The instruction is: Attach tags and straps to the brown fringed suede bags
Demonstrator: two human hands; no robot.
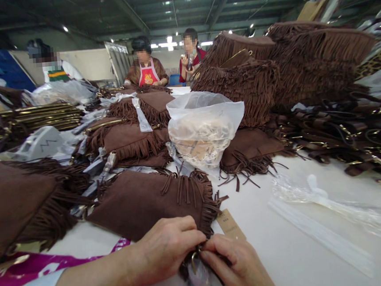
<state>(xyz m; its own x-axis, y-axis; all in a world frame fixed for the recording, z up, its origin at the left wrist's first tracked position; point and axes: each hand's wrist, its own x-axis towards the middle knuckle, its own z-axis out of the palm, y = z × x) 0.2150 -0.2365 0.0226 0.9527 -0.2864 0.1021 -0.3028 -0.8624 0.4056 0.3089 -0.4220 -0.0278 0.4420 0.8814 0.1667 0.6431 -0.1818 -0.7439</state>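
Note:
A brown fringed bag (149, 200) lies flat on the white table in front of me. At its near right corner my left hand (169, 245) is closed in a pinch beside a brass clasp (194, 262). My right hand (236, 261) pinches the clasp's right side, thumb and forefinger together. The fingertips partly hide what each one grips. Below the clasp hangs a clear plastic-wrapped piece (199, 282), partly cut off by the frame. A kraft paper tag (230, 225) lies just above my right hand.
A clear plastic bag of tags (205, 128) stands behind the fringed bag. Fringed bags (237, 72) are piled at back right, dark straps (353, 133) at right. More bags (18, 198) lie left. Loose clear plastic (315, 194) lies right. Several people (147, 71) work behind.

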